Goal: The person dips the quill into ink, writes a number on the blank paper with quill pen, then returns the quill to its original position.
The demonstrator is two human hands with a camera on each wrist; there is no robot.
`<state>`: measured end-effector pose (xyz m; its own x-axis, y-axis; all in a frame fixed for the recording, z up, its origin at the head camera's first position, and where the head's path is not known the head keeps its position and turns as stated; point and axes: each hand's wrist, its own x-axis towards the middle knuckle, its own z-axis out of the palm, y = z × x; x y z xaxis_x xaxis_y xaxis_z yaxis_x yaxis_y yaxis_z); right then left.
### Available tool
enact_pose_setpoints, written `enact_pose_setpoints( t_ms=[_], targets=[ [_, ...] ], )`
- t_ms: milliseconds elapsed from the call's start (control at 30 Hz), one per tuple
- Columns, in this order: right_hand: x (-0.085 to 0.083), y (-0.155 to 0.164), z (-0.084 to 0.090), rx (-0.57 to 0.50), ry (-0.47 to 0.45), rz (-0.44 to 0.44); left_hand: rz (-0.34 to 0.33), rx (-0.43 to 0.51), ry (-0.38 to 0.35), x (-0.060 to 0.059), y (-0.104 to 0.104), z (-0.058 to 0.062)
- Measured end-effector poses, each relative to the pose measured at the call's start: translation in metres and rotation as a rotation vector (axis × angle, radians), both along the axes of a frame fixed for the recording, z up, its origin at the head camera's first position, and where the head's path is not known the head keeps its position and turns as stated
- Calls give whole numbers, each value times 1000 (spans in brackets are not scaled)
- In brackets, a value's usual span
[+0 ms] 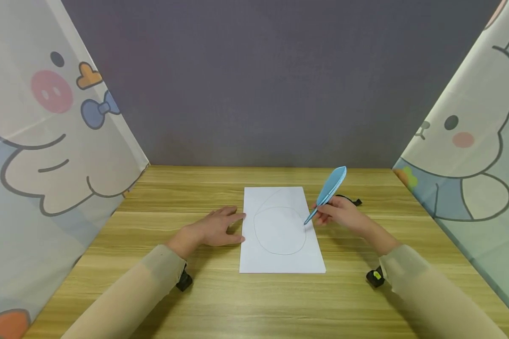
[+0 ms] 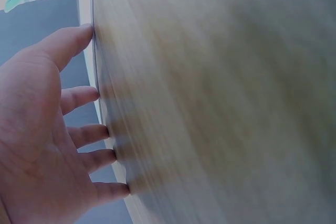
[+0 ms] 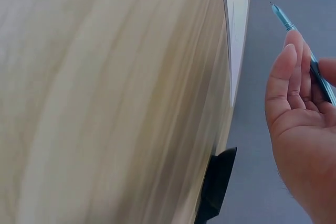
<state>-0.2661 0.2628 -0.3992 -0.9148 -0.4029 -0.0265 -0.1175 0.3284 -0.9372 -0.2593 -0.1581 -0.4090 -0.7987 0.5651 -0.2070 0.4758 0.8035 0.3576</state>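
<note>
A white sheet of paper (image 1: pixel 254 264) lies on the wooden table, bearing a thin drawn round outline and a slanting line at its upper left. My right hand (image 1: pixel 337 212) pinches a blue feather-shaped pen (image 1: pixel 332 186) over the sheet's right side, its tip near the outline's right edge. In the right wrist view the pen (image 3: pixel 283 18) points up past the fingertips, and its tip looks apart from the paper. My left hand (image 1: pixel 218 227) rests with spread fingers at the sheet's left edge; the left wrist view shows its fingertips (image 2: pixel 84 135) touching down.
A small black object (image 1: pixel 356 202) lies on the table (image 1: pixel 263 301) behind my right hand. Black wrist devices (image 1: pixel 184 281) hang under both sleeves. A dark grey panel (image 1: pixel 263 84) stands at the back, and cartoon-printed cloths (image 1: pixel 34 169) flank both sides.
</note>
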Motion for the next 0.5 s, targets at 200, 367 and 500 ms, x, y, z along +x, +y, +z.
enact_pose_setpoints(
  t_ms=[200,367,500],
  targets=[
    [2,10,5,6,22,-26,-3,4,-3,0,1,1],
    [3,22,10,3,50,-66,0,2,0,0,0,0],
    [4,32,13,0,71,-97,2,-1,7,0,0,0]
  ],
)
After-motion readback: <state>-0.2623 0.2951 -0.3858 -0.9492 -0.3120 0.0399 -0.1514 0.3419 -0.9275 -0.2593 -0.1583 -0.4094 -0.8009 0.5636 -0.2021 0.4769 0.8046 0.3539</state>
